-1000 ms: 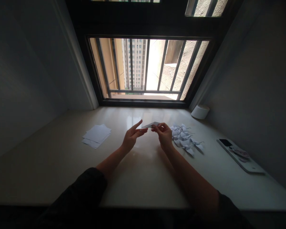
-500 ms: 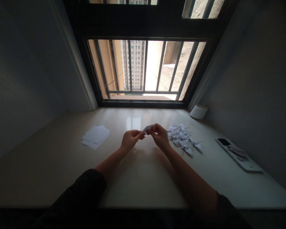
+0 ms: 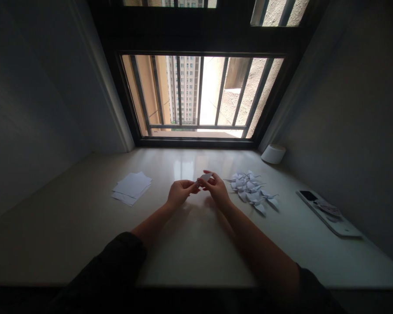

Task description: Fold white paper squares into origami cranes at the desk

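Observation:
A small folded piece of white paper (image 3: 205, 177) is held just above the pale stone sill (image 3: 190, 235), pinched from both sides. My left hand (image 3: 180, 192) grips its near left end with curled fingers. My right hand (image 3: 216, 188) pinches the right side, one finger lifted along the paper's edge. To the right of my hands lies a heap of several folded white paper cranes (image 3: 251, 189). A loose stack of flat white paper sheets (image 3: 131, 186) lies to the left.
A barred window (image 3: 201, 93) closes the far end of the sill. A white round container (image 3: 273, 153) stands in the far right corner. A white tray (image 3: 329, 213) with a dark phone and small items lies along the right wall.
My left hand, open with fingers stretched a second ago, has closed on the paper. Both hands came together and sank a little toward the sill, and the paper looks folded smaller.

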Action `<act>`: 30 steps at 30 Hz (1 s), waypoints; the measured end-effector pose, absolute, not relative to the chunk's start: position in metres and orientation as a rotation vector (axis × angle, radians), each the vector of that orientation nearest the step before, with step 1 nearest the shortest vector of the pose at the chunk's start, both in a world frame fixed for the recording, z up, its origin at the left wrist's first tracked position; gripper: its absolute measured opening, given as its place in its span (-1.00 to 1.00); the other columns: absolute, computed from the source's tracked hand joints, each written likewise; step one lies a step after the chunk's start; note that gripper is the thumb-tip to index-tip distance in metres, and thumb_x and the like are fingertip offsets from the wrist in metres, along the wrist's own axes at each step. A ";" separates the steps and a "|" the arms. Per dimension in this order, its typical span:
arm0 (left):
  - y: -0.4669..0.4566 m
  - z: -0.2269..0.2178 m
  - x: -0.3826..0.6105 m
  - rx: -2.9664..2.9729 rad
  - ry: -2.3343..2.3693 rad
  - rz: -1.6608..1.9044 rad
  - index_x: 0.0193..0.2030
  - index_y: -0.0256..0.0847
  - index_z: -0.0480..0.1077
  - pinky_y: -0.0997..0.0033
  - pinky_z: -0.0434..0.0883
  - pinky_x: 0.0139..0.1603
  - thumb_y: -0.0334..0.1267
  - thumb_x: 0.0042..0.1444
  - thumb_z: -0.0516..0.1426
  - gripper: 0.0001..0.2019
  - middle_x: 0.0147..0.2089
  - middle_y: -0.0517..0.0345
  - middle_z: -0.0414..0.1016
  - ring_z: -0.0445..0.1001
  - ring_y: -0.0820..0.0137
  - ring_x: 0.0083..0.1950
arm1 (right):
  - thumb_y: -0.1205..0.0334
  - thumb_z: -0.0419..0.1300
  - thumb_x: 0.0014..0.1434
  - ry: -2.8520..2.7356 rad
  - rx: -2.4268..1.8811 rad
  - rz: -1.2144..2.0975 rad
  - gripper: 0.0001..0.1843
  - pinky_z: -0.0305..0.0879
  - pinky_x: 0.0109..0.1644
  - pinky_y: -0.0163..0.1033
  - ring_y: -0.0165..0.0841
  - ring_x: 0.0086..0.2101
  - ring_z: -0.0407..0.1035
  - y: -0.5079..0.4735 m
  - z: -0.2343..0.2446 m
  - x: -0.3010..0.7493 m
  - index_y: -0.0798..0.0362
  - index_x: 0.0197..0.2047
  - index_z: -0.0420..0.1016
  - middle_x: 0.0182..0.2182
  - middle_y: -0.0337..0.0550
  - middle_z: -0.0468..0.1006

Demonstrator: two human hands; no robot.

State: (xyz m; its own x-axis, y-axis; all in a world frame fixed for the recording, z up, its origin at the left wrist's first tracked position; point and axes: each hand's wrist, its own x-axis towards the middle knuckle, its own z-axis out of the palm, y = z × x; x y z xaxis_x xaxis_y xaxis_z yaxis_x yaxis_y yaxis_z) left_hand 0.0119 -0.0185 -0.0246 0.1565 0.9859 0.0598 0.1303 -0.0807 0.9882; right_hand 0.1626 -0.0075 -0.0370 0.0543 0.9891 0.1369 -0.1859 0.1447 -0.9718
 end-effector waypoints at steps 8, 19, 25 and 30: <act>-0.021 -0.024 0.013 1.542 1.114 1.042 -0.32 -0.23 0.53 0.38 0.37 -0.35 0.04 -0.03 0.17 -0.65 -0.35 -0.02 0.59 0.56 0.22 -0.27 | 0.00 0.36 -0.18 -1.138 -1.082 1.171 -0.69 0.24 -0.42 -0.29 -0.40 -0.50 0.35 -0.010 -0.034 0.167 0.09 -0.46 0.60 -0.52 -0.16 0.58; -0.018 -0.029 0.010 1.706 1.185 1.040 -0.31 -0.19 0.54 0.33 0.42 -0.21 0.04 0.00 0.14 -0.66 -0.39 0.07 0.59 0.56 0.26 -0.31 | -0.03 0.36 -0.22 -1.131 -1.069 1.150 -0.67 0.18 -0.47 -0.30 -0.43 -0.56 0.28 -0.006 -0.037 0.169 0.10 -0.53 0.58 -0.59 -0.17 0.54; -0.018 -0.027 0.010 1.719 1.197 1.016 -0.30 -0.19 0.53 0.37 0.41 -0.21 0.05 0.01 0.14 -0.65 -0.40 0.10 0.59 0.56 0.30 -0.32 | -0.07 0.35 -0.21 -1.139 -1.098 1.143 -0.64 0.17 -0.43 -0.28 -0.41 -0.55 0.32 -0.007 -0.035 0.169 0.10 -0.54 0.58 -0.57 -0.15 0.56; -0.019 -0.030 0.011 1.717 1.211 1.029 -0.33 -0.20 0.52 0.39 0.41 -0.25 0.07 0.00 0.13 -0.64 -0.41 0.10 0.59 0.56 0.31 -0.34 | -0.03 0.37 -0.24 -1.118 -1.095 1.128 -0.66 0.20 -0.39 -0.26 -0.37 -0.51 0.37 -0.008 -0.031 0.169 0.10 -0.53 0.57 -0.57 -0.16 0.57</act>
